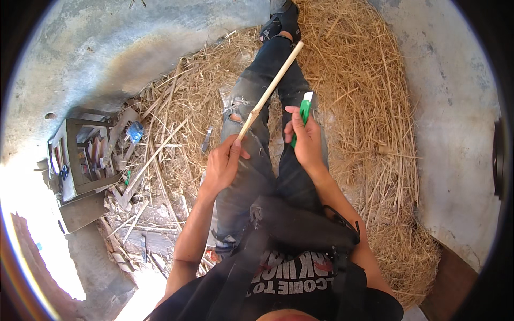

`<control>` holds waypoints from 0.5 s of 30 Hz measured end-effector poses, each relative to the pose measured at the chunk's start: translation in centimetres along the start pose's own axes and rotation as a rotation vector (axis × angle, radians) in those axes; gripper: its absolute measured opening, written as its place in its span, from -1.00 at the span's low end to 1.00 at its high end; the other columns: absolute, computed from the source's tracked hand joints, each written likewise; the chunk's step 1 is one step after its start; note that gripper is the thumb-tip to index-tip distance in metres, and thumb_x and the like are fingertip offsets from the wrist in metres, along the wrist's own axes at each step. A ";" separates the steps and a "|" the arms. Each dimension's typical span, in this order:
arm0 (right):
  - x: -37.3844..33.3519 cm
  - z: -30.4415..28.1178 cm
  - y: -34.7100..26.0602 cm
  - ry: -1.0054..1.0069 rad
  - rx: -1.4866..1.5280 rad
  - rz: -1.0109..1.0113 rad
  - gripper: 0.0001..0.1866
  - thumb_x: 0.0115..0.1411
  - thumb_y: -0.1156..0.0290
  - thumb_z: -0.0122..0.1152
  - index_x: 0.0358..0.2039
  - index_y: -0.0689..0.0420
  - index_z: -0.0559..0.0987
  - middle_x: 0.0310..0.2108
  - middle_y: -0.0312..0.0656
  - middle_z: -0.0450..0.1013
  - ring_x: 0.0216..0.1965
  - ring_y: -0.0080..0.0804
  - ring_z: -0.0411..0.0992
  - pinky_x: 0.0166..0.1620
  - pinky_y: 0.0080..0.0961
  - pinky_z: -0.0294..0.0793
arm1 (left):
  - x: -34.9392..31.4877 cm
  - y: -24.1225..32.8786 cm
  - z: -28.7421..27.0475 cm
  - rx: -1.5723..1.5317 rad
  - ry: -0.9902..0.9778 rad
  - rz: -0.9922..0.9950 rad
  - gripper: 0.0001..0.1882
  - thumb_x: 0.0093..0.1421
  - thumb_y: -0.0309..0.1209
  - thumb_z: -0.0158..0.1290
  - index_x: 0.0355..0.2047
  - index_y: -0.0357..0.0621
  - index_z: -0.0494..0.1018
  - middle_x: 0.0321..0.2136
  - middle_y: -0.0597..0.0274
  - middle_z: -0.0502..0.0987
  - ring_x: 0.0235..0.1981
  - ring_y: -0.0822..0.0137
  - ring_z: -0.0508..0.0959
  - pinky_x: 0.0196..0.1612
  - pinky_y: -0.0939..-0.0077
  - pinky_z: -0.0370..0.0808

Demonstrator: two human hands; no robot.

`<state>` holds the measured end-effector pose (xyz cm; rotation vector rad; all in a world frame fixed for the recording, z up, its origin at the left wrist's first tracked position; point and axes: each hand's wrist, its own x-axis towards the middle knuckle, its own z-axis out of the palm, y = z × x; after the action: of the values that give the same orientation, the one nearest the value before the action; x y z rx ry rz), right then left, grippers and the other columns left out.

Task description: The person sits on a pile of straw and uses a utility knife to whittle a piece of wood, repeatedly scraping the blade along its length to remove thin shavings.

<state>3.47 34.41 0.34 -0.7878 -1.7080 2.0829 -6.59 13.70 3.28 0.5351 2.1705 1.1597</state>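
My left hand (222,163) is closed around the lower end of a pale, slim bamboo stick (272,86). The stick slants up and to the right above my outstretched legs, with a knobby joint in its lower part. In my right hand (308,144) is a green utility knife (304,113), gripped between thumb and fingers. Its light blade points up, away from me. Knife and stick are apart, the knife to the right of the stick.
Dry straw and shavings (358,96) cover the floor, heaped on the right. At left stands a wooden box (80,184) holding sticks, near a blue plastic scrap (135,132). A metal blade-like piece (206,140) lies beside my left leg. Grey walls (160,21) curve around.
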 end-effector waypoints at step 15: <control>-2.0 0.5 2.4 -0.190 -0.597 -0.236 -0.55 0.50 0.04 0.02 -0.27 0.24 0.51 -0.54 0.06 0.53 -0.51 0.02 0.56 -0.39 -0.16 0.51 | -6.7 -6.0 -0.7 0.012 0.124 0.006 -0.62 0.42 -0.26 0.13 0.10 -0.25 0.59 -0.40 -0.04 0.67 -0.31 0.35 0.66 -0.24 0.41 0.54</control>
<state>4.95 32.39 -1.52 -0.5083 -2.4424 1.5382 -2.60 6.08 0.69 0.4867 2.2829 1.2130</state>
